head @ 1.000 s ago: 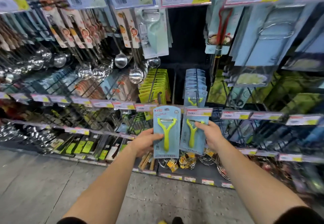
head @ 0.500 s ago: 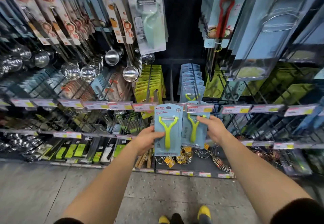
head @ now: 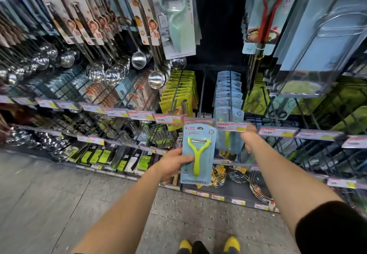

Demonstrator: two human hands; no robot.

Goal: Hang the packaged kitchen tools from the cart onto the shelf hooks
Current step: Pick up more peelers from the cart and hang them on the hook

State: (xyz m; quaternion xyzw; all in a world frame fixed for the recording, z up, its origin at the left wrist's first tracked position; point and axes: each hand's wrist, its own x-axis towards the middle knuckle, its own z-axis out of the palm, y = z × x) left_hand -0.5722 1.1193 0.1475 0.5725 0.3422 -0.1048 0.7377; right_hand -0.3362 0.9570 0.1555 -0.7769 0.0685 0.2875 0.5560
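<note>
Two peeler packs. Blue card pack with yellow-green Y-shaped plastic peeler (head: 197,154) upright before shelf, left hand (head: 172,163) pinching its left edge, thumb on front. Second matching blue pack (head: 226,141) just under white price-tag strip (head: 232,127); right hand (head: 249,137) at its right edge, blurred, so I cannot tell its fingers. Shiny steel ladles (head: 156,79) hang upper left.

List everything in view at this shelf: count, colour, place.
Held peeler pack: one, blue card with lime peeler, centre.
Second peeler pack: one, blue, blurred, just right, under the tag rail.
Hung blue packs: a row, uncounted, hook above.
Yellow-green packs: a row, left of those.
Ladles: many, steel, upper left.
Red tongs pack: one, upper right.
Price tags: many, white and yellow, along rails.
Wire racks: several, steel, bottom shelf.
Shoes: two, yellow, bottom edge.
Left hand: grips the held peeler pack.
Right hand: blurred, at the second peeler pack; grip unclear.
</note>
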